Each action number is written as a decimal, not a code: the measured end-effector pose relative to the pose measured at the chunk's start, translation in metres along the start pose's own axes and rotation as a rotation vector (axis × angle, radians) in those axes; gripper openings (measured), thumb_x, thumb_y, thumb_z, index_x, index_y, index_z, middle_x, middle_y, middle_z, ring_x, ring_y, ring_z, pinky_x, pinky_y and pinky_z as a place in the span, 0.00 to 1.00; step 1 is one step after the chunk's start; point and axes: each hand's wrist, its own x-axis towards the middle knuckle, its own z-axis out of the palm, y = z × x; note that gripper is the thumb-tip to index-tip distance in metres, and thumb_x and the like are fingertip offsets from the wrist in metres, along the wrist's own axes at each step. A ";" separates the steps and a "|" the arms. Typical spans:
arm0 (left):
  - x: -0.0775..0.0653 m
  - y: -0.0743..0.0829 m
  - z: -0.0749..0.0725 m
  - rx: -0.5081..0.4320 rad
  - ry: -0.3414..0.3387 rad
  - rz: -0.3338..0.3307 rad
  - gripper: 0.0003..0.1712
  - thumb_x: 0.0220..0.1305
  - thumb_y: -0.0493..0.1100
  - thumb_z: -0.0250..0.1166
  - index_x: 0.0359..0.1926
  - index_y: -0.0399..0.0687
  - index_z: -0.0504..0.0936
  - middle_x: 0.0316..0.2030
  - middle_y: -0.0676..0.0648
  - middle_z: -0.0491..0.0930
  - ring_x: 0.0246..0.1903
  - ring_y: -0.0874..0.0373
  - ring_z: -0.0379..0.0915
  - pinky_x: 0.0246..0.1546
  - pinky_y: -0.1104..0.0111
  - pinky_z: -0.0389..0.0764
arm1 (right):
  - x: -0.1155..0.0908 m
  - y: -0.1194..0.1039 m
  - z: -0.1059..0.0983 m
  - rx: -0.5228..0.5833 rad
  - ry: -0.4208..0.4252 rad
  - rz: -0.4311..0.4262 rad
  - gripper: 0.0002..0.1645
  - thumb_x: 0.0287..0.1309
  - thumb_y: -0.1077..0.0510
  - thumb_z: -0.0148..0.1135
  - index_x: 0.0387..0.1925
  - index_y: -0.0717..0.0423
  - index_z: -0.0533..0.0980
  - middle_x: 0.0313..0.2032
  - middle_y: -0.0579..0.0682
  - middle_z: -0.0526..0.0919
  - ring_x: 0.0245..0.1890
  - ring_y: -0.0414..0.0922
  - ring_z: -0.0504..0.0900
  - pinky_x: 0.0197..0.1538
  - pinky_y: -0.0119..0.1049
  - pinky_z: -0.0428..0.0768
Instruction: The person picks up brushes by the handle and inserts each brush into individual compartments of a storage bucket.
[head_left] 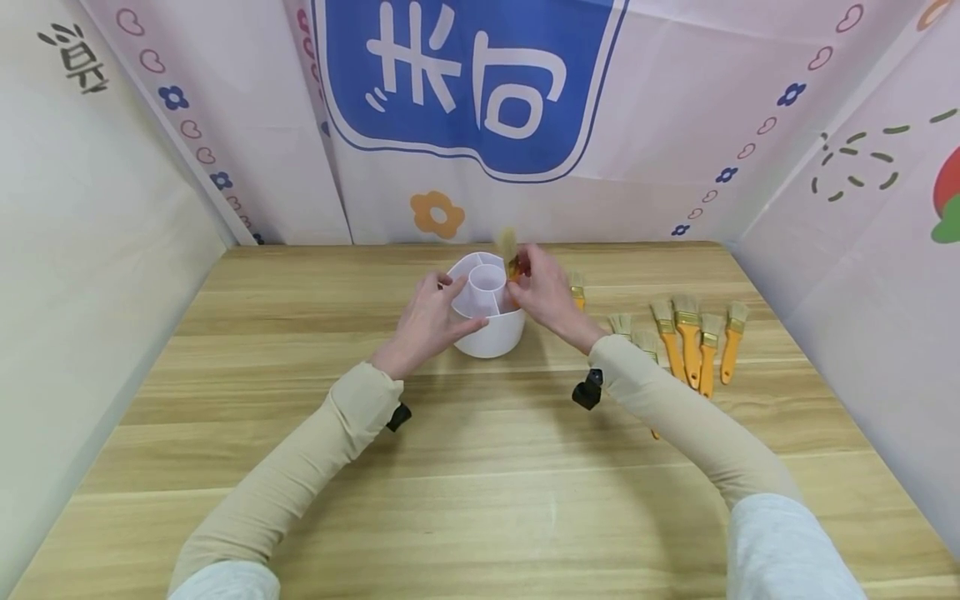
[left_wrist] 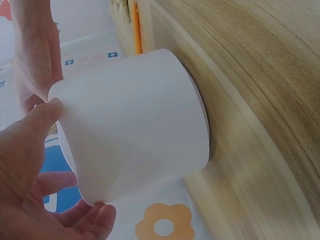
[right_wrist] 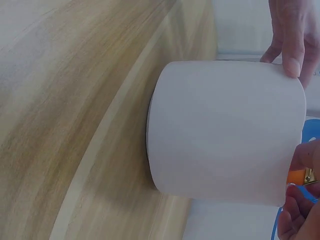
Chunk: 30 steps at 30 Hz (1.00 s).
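Observation:
A white round organizer (head_left: 491, 337) with a central tube and dividers stands upright on the table. My left hand (head_left: 429, 313) grips it by the rim, thumb at the near side and fingers at the left. In the left wrist view, the thumb and fingers of that left hand (left_wrist: 22, 170) span the rim. My right hand (head_left: 547, 290) pinches a paintbrush (head_left: 507, 243) at the organizer's right side, bristles up. Its orange handle (right_wrist: 297, 177) shows between the fingers in the right wrist view; the handle's lower end is hidden.
Several paintbrushes (head_left: 687, 333) with orange handles lie to the right on the wooden table (head_left: 480, 500), some partly under the right forearm. Another brush (head_left: 577, 290) lies just behind the right wrist. Printed cloth walls (head_left: 637, 200) enclose the back and sides.

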 end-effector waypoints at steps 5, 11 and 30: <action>0.000 0.000 0.002 -0.008 -0.007 -0.015 0.41 0.52 0.59 0.68 0.62 0.42 0.70 0.53 0.36 0.67 0.49 0.44 0.65 0.46 0.58 0.75 | -0.002 0.001 0.000 -0.024 -0.003 -0.003 0.22 0.46 0.64 0.63 0.45 0.66 0.71 0.39 0.61 0.79 0.42 0.56 0.77 0.47 0.45 0.74; 0.001 0.001 0.005 -0.016 -0.015 -0.023 0.41 0.53 0.60 0.67 0.63 0.43 0.69 0.55 0.36 0.66 0.51 0.44 0.65 0.46 0.57 0.76 | -0.003 0.003 0.000 -0.069 0.000 -0.001 0.22 0.46 0.63 0.63 0.45 0.66 0.70 0.38 0.61 0.77 0.39 0.54 0.75 0.44 0.46 0.74; 0.001 -0.002 0.008 -0.061 0.026 0.011 0.42 0.52 0.58 0.68 0.63 0.40 0.69 0.54 0.36 0.66 0.52 0.45 0.63 0.50 0.56 0.73 | -0.010 0.037 -0.028 0.118 -0.005 0.182 0.27 0.54 0.56 0.62 0.52 0.67 0.69 0.46 0.64 0.76 0.47 0.56 0.75 0.53 0.45 0.73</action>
